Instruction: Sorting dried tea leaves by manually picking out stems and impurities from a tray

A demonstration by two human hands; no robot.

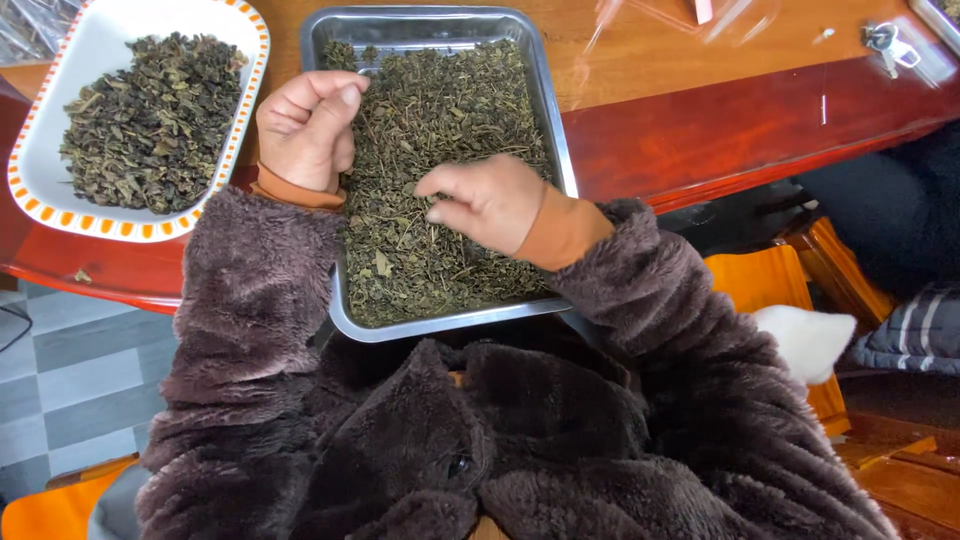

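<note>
Our left hand point(305, 130) is fisted at the metal tray's point(555, 140) left rim; contents hidden. Our right hand point(485, 200) pinches dried tea leaves point(440, 130) mid-tray. Tray overhangs the table's point(720, 120) near edge. A white dish point(50, 150) of leaves sits at its left.

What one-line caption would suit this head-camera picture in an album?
Right hand pinching among dried leaves in a metal tray, left hand closed at its edge, white dish of leaves alongside.
</note>
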